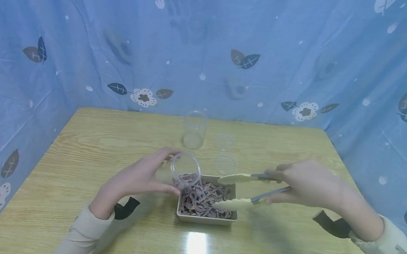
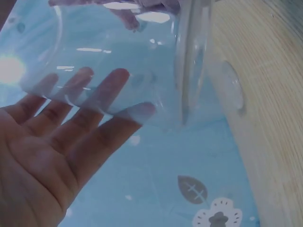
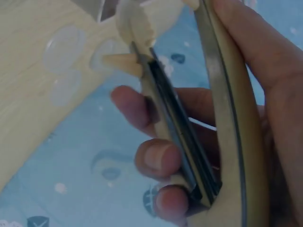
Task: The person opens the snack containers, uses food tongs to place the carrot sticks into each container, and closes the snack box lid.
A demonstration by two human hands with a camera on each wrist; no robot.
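My left hand grips a clear plastic jar, tilted with its mouth toward the back left corner of a shallow tray. Brown shredded strips, perhaps dried meat, fill the tray; some show inside or through the jar. From below, the left hand's fingers lie along the jar wall. My right hand holds cream-and-grey tongs, their arms apart and tips over the tray's right part. In the right wrist view the fingers curl round one tong arm. Nothing visible sits between the tips.
Behind the tray another clear jar stands upright. Two clear round lids lie flat on the wooden table, just right of that jar. A blue patterned curtain hangs around the table's back and sides.
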